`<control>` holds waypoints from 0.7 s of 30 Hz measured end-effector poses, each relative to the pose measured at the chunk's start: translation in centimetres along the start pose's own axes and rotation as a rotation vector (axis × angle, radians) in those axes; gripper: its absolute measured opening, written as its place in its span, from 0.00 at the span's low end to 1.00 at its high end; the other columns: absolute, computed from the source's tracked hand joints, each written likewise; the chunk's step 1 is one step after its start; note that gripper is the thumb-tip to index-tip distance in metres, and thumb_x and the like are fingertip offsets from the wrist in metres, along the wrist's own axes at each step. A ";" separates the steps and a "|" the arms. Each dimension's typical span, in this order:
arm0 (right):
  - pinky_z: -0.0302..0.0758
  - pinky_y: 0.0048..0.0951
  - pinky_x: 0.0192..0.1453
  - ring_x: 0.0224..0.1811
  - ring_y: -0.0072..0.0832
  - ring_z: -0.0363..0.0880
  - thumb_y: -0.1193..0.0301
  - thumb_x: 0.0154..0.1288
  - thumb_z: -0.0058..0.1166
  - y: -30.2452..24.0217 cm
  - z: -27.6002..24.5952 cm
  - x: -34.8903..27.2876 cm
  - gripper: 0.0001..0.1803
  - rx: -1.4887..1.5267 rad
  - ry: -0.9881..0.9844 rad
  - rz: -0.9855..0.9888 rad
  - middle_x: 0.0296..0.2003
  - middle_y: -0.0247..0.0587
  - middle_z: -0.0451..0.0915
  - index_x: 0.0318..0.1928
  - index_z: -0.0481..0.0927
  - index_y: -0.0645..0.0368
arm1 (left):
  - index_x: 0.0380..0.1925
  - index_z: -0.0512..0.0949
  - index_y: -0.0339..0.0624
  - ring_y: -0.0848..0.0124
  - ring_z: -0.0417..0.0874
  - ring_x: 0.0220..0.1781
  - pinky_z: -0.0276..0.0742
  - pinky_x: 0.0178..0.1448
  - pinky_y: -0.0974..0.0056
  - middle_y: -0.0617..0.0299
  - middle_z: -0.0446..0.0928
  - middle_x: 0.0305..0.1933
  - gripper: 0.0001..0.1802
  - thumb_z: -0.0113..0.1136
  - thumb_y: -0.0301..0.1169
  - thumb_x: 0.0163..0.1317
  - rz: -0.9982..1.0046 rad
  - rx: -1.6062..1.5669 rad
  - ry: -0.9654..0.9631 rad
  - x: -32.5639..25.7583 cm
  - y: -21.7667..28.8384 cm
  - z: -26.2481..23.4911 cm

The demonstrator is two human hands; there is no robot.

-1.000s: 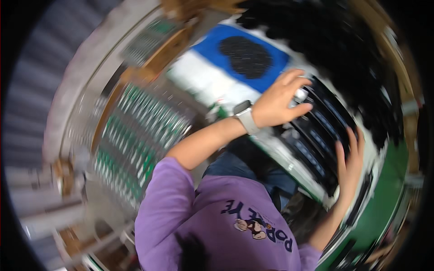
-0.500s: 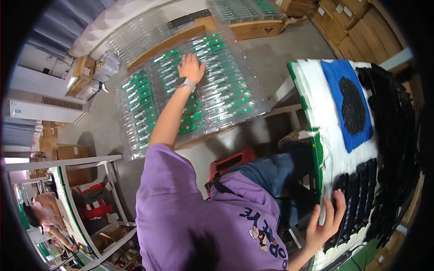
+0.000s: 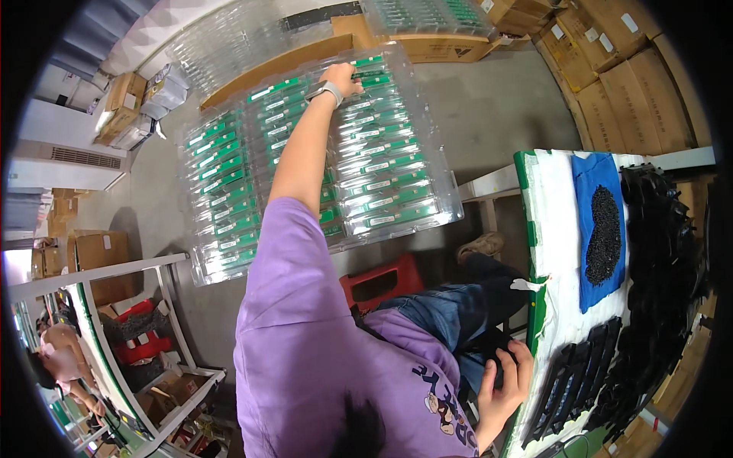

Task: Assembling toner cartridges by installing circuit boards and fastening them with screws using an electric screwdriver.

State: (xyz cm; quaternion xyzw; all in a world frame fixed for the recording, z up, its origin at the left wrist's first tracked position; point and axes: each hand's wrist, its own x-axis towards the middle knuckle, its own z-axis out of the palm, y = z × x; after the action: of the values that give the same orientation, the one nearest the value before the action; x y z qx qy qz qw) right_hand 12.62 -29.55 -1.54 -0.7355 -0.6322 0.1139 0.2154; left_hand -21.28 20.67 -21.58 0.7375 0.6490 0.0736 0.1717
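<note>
Near the tray's (image 3: 449,211) far edge, the left grip (image 3: 343,79) seems clenched on a green board (image 3: 373,75), lying lengthwise left-to-right.

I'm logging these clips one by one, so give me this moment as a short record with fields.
Left hand: at the far end of the clear plastic tray, over the green circuit boards; grip unclear
Left hand point: left hand
Right hand: right hand beside the table's near edge, fingers loosely curled, apparently holding nothing
Tray contents: boards in three columns
Table: white-covered table bearing a blue cloth with small black parts, and long black strips
Floor: red stool
</note>
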 end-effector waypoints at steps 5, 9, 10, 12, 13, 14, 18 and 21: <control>0.68 0.39 0.56 0.51 0.47 0.72 0.80 0.51 0.54 -0.2 0.1 1.0 0.09 0.020 -0.041 0.000 0.44 0.49 0.74 0.36 0.77 0.66 | 0.42 0.76 0.45 0.55 0.76 0.50 0.73 0.53 0.52 0.54 0.78 0.41 0.20 0.67 0.32 0.47 0.135 0.146 0.300 -0.7 -0.2 2.2; 0.68 0.40 0.56 0.50 0.47 0.73 0.80 0.51 0.53 -0.1 0.1 1.1 0.08 0.019 -0.028 0.010 0.43 0.49 0.74 0.35 0.77 0.66 | 0.43 0.71 0.42 0.58 0.75 0.52 0.74 0.50 0.54 0.57 0.77 0.42 0.21 0.63 0.26 0.47 0.122 0.317 0.267 -1.8 2.4 0.7; 0.68 0.40 0.55 0.50 0.47 0.73 0.80 0.51 0.53 -0.1 0.1 1.1 0.08 0.027 -0.028 0.001 0.43 0.48 0.74 0.35 0.77 0.66 | 0.43 0.71 0.42 0.58 0.75 0.52 0.74 0.50 0.54 0.57 0.77 0.42 0.21 0.63 0.26 0.47 0.126 0.317 0.266 -1.7 2.8 0.2; 0.68 0.40 0.55 0.49 0.47 0.73 0.80 0.51 0.53 0.0 0.3 1.1 0.08 0.030 -0.029 0.001 0.42 0.48 0.74 0.35 0.77 0.66 | 0.41 0.72 0.43 0.60 0.77 0.50 0.74 0.48 0.55 0.57 0.77 0.43 0.18 0.62 0.26 0.46 0.255 0.378 0.464 -1.4 3.5 0.0; 0.69 0.40 0.55 0.49 0.47 0.73 0.80 0.51 0.53 -0.1 0.5 1.3 0.08 0.031 -0.032 -0.006 0.42 0.48 0.75 0.35 0.77 0.66 | 0.41 0.72 0.43 0.60 0.77 0.50 0.74 0.48 0.55 0.57 0.77 0.43 0.18 0.62 0.26 0.46 0.254 0.378 0.452 -1.1 3.1 0.0; 0.69 0.40 0.55 0.49 0.47 0.73 0.81 0.51 0.53 -0.2 0.6 1.3 0.08 0.035 -0.037 -0.011 0.42 0.48 0.75 0.35 0.77 0.66 | 0.41 0.73 0.45 0.60 0.77 0.50 0.74 0.48 0.54 0.57 0.77 0.43 0.18 0.61 0.25 0.47 0.194 0.431 0.424 -0.4 2.4 -0.1; 0.71 0.42 0.52 0.48 0.48 0.74 0.81 0.49 0.54 -0.2 0.9 1.4 0.08 0.020 -0.011 -0.001 0.41 0.50 0.75 0.34 0.78 0.66 | 0.48 0.73 0.55 0.60 0.77 0.52 0.74 0.48 0.51 0.59 0.76 0.44 0.22 0.59 0.28 0.51 0.152 0.335 0.401 3.0 -1.4 1.1; 0.70 0.42 0.53 0.48 0.49 0.74 0.81 0.50 0.53 0.0 1.3 1.5 0.08 0.017 0.003 0.041 0.42 0.50 0.75 0.34 0.77 0.67 | 0.48 0.73 0.51 0.58 0.77 0.50 0.77 0.48 0.53 0.57 0.75 0.44 0.23 0.64 0.32 0.49 0.344 0.584 0.560 3.5 -0.8 2.0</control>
State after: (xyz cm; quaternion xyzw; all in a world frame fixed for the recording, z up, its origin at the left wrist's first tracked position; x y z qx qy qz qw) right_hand 12.26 -27.88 -2.56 -0.7468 -0.6156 0.1225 0.2200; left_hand -20.88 23.93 -24.11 0.8040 0.5320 0.1114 -0.2413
